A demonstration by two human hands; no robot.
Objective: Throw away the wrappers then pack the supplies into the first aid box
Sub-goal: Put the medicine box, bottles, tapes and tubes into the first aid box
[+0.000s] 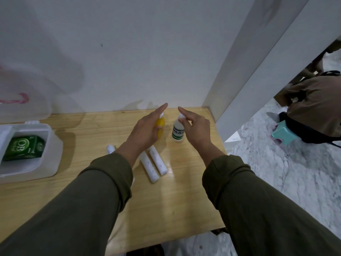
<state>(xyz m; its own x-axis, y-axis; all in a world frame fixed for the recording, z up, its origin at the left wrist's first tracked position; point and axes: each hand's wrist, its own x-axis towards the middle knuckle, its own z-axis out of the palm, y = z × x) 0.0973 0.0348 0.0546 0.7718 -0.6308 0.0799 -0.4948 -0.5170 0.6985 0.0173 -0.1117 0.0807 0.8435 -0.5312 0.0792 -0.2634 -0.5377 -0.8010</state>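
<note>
Wooden table [184, 200], white wall behind. Left hand [145, 130] and right hand [195, 130] both loose, nearing yellow bottle [160, 124] and clear bottle [178, 133]; could easily topple either.

Green carton [23, 147] inside open white first aid box [53, 145]: white lettering "OB" in ring, smaller word beneath, seemingly "Herbal"; small emblem on carton's end face, unreadable.

Clear bottle [178, 132]: green-and-white band label, lettering too blurred to read.

White rolls [154, 164] on wooden table [166, 209]: faint dark specks of print, illegible.

Box lid [22, 97]: pink-red mark, only curved stroke visible, not readable.

White card [234, 138] on floor: small dark scrawl, illegible.
</note>
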